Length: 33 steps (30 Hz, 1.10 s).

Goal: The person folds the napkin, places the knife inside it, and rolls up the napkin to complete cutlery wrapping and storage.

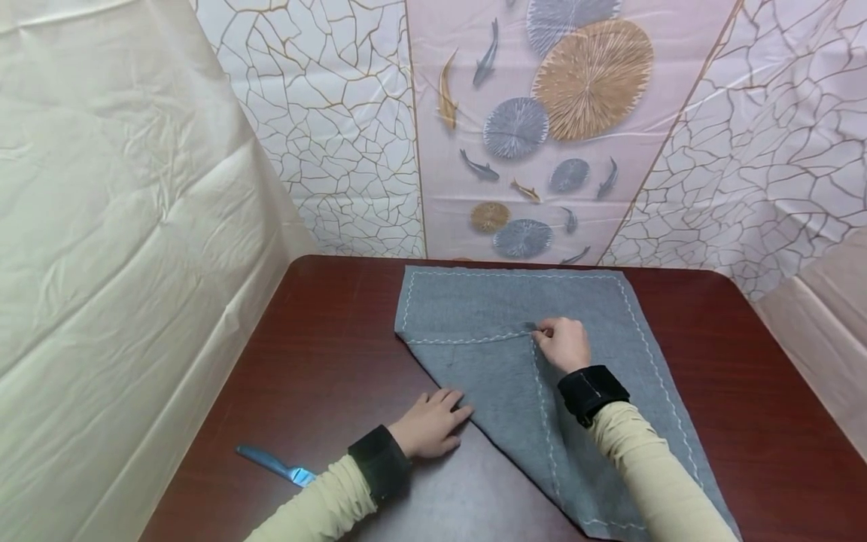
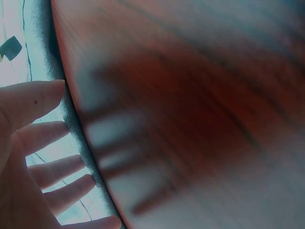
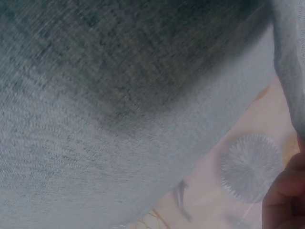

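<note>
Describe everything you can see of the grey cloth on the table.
The grey cloth looks like felt, edged with a white running stitch. It lies flat on the dark red table, one corner folded over diagonally so the fold runs down toward the near edge. The right hand pinches the folded corner near the cloth's middle. The left hand rests flat beside the fold, fingers at its edge.

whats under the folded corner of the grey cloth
More of the same grey cloth: the corner the right hand pinches lies on its lower layer, over the table. Anything between the layers is hidden.
</note>
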Motion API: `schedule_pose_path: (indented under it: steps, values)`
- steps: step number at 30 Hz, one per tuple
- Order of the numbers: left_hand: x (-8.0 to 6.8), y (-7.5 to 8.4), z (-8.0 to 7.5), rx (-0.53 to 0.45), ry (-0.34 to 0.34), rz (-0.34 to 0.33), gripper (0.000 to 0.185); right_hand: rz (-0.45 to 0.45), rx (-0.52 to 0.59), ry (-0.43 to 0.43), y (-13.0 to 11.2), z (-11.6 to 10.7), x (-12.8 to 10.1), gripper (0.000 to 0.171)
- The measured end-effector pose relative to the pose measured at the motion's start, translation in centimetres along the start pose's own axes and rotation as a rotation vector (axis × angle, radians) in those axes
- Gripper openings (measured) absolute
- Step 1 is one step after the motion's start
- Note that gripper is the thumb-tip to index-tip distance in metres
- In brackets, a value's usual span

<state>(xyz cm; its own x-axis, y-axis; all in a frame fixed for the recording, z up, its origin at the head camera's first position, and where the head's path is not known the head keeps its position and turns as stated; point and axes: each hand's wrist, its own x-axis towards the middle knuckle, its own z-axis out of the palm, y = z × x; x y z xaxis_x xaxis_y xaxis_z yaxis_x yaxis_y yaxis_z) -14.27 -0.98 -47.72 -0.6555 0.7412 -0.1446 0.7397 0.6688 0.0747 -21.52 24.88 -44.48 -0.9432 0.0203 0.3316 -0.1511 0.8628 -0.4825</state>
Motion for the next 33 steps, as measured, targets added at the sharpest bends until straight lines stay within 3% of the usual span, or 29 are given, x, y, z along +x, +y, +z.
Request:
schedule_pose_path:
  steps: [10, 22, 33]
  values:
    - [0.5, 0.5, -0.4, -0.01, -0.008, 0.014, 0.049, 0.077, 0.019, 0.027, 1.5, -0.4, 0.5, 0.011]
    - [1.8, 0.7, -0.1, -0.012, 0.0, 0.027, 0.051, 0.306, 0.15, 0.023, 2.3, -1.3, 1.2, 0.021]
    - [3.1, 0.9, 0.0, 0.001, -0.001, 0.043, 0.052, 0.327, 0.114, 0.113, 3.3, -1.3, 1.4, 0.023]
